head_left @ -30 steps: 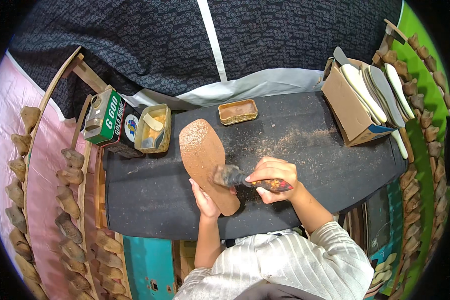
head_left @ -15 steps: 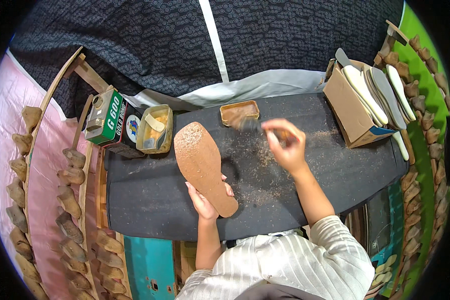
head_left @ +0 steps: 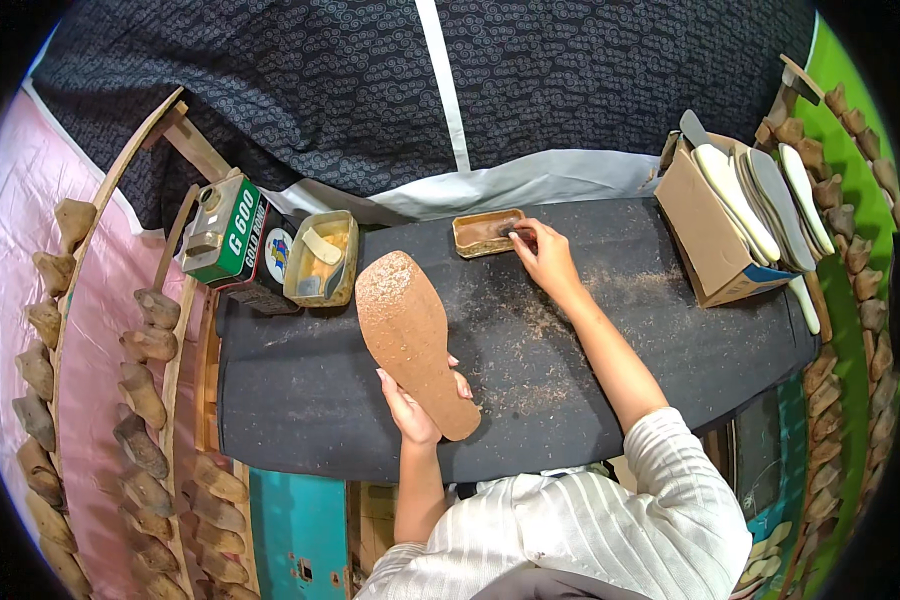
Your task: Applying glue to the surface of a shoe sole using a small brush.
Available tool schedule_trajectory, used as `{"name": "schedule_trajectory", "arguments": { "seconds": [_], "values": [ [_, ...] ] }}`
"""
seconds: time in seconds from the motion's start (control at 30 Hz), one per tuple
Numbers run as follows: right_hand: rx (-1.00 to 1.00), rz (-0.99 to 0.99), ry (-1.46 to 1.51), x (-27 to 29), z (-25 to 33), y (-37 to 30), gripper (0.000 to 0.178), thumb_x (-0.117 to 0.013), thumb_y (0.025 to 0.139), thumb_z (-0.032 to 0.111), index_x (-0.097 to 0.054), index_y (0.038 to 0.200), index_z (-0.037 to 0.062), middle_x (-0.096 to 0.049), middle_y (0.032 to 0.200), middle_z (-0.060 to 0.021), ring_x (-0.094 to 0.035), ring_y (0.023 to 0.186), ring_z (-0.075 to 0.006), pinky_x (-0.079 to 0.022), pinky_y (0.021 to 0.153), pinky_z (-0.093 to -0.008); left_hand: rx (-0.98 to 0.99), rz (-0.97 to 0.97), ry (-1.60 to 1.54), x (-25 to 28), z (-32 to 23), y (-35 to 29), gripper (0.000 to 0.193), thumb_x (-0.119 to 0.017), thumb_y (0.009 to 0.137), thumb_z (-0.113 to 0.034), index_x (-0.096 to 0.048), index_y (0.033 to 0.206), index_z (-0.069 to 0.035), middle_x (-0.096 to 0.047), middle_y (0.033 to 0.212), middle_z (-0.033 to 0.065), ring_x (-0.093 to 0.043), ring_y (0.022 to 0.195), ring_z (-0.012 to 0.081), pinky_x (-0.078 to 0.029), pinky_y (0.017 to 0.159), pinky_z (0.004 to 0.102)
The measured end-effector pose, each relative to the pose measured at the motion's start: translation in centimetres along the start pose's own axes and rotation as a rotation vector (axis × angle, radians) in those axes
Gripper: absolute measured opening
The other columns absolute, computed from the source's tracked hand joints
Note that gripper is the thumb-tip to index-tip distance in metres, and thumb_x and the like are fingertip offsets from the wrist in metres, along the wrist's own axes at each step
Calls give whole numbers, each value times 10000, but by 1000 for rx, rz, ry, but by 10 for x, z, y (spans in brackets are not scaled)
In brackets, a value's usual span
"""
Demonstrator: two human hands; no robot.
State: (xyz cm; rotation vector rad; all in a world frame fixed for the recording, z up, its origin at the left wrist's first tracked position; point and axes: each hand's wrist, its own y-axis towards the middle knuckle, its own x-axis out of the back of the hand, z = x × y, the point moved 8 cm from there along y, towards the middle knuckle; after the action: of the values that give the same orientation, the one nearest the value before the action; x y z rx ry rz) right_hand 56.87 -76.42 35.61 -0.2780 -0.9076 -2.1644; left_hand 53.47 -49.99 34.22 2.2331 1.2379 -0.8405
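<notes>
My left hand [head_left: 415, 405] grips the near end of a brown shoe sole [head_left: 410, 335] that lies on the dark work table [head_left: 300, 400], its rough cork-like side up. My right hand [head_left: 542, 255] reaches across to the far side and holds the handle end of a brush, whose tip sits in a small rectangular tin [head_left: 487, 233] of brown glue. Scattered dust and shavings [head_left: 540, 330] cover the table between the sole and my right arm.
A green glue can [head_left: 222, 232] and an open yellow tin [head_left: 322, 260] with a scraper stand at the far left. A cardboard box [head_left: 715, 230] of soles stands at the right. Wooden shoe lasts [head_left: 135, 400] hang in rows on the left and right.
My right hand lifted the brush off the sole and carried it away to the small glue tin at the back. The sole turned slightly in my left hand.
</notes>
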Motion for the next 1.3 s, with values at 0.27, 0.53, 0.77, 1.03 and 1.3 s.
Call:
{"name": "schedule_trajectory", "arguments": {
  "seconds": [0.27, 0.53, 0.77, 1.03, 1.3],
  "values": [
    [124, -93, 337, 47, 97, -25, 204, -632, 797, 77, -620, 996, 34, -651, 933, -119, -648, 834, -205, -512, 715, -283, 13, -15, -18, 0, 1, 1, 692, -105, 907, -588, -414, 1125, -9, -496, 904, 150, -550, 554, 269, -468, 505, 403],
    [455, 133, 374, 64, 183, -86, 318, -691, 718, 11, -606, 1024, -6, -631, 889, -130, -620, 753, -256, -502, 671, -322, 84, 31, -116, 3, 20, -1, 717, -96, 902, -601, -401, 1185, -18, -527, 946, 168, -569, 614, 278, -477, 547, 393],
    [538, 183, 483, 77, 178, -103, 326, -627, 604, 0, -625, 929, -31, -642, 809, -127, -613, 673, -251, -509, 640, -334, 76, -62, -7, -1, 12, -1, 725, -114, 891, -618, -398, 1199, -26, -534, 955, 167, -565, 628, 279, -475, 568, 387],
    [624, 195, 448, 75, 188, -101, 328, -689, 648, 10, -630, 971, 3, -638, 842, -108, -616, 733, -259, -507, 661, -340, 83, 199, -101, -22, 17, -10, 714, -114, 895, -608, -389, 1251, -53, -557, 979, 166, -574, 637, 274, -479, 571, 388],
    [688, 100, 440, 82, 188, -102, 257, -627, 597, 55, -652, 843, -14, -608, 726, -107, -592, 630, -260, -505, 592, -341, 88, 238, -229, -25, 12, -12, 697, -129, 897, -608, -389, 1246, -64, -561, 1007, 175, -596, 675, 288, -508, 588, 396]
  ]
}}
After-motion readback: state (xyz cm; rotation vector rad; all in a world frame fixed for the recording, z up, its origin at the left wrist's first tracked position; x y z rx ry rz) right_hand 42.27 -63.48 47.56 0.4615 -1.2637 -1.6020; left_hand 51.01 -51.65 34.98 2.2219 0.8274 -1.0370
